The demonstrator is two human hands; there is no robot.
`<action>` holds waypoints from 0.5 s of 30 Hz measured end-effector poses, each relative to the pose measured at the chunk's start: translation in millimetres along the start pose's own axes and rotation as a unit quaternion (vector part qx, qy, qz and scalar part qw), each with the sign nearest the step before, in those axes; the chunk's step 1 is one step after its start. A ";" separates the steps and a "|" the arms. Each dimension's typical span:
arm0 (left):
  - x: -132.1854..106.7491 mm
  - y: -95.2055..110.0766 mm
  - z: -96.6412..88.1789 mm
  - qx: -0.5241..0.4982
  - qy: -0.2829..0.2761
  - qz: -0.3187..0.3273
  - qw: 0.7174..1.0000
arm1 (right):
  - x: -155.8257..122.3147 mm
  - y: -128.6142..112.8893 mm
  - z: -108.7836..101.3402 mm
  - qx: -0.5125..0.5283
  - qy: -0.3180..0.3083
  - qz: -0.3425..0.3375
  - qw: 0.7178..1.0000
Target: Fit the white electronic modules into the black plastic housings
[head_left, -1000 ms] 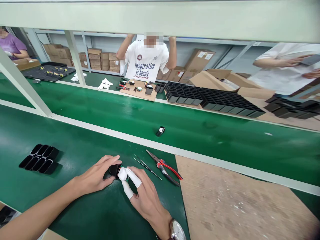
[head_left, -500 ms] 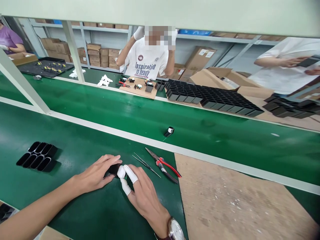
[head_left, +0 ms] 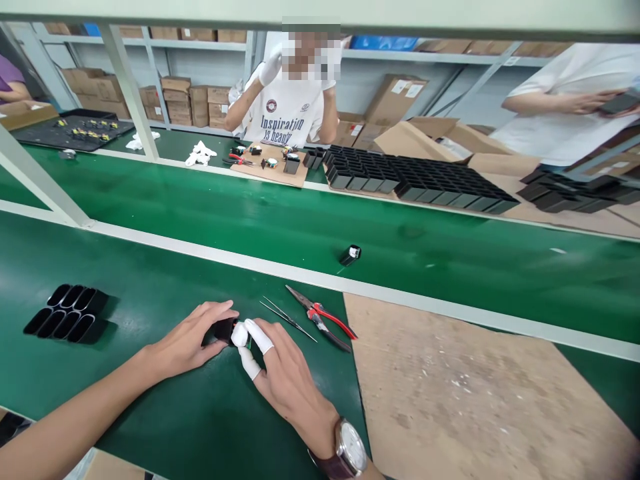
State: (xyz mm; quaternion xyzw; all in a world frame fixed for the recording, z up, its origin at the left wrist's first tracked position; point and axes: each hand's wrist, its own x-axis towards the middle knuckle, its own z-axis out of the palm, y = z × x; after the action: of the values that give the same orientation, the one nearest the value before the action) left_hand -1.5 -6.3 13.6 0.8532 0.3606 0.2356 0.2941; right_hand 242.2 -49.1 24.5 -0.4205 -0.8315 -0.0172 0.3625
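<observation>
My left hand (head_left: 193, 339) is closed around a small black plastic case (head_left: 225, 330) lying on its side on the green bench. At the case's mouth, my right hand (head_left: 285, 363), with white finger cots on thumb and forefinger, pinches a circuit board piece (head_left: 240, 335) with a white covering. A bit of green board edge shows beside the fingers. How deep the piece sits inside the case is hidden. Just beyond my right hand lie tweezers (head_left: 289, 319) and red-and-black long-nose pliers (head_left: 320, 316).
Several empty black cases (head_left: 64, 312) stand at the left. A worn cardboard sheet (head_left: 480, 393) covers the bench at right. One filled case (head_left: 351, 255) lies on the green belt (head_left: 240, 220). Across it, a co-worker (head_left: 287, 113) sits near rows of black cases (head_left: 420, 179).
My view has tilted slightly down. The filled case on the belt has moved right relative to the pliers. Both hands keep nearly the same hold.
</observation>
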 end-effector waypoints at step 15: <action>0.8 0.7 1.7 0.020 0.007 0.019 1.000 | -0.7 0.9 -2.2 0.021 -0.026 0.023 0.999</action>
State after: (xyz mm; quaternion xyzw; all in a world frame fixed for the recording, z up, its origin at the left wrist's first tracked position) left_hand 0.4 -6.7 13.1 0.8640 0.3509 0.2401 0.2696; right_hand 244.5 -49.8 25.4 -0.4324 -0.8307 0.0195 0.3501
